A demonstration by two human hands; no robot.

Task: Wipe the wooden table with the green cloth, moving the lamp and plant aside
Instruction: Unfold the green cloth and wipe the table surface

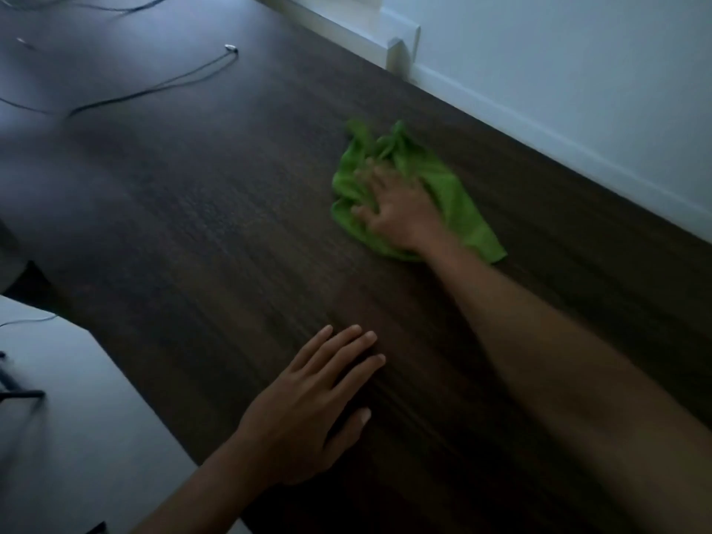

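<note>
A crumpled green cloth (pixel 458 194) lies on the dark wooden table (pixel 215 225), toward the far right edge near the wall. My right hand (pixel 397 210) presses down on the cloth with its fingers bunched into the fabric, arm stretched out across the table. My left hand (pixel 308 410) rests flat on the tabletop near the front edge, fingers apart, holding nothing. Neither a lamp nor a plant is in view.
A thin dark cable (pixel 154 90) with a small metal plug (pixel 230 48) trails over the far left of the table. A white wall with a skirting board (pixel 539 121) runs along the right edge. Pale floor (pixel 77 418) lies at the left, with a dark metal leg (pixel 19 393).
</note>
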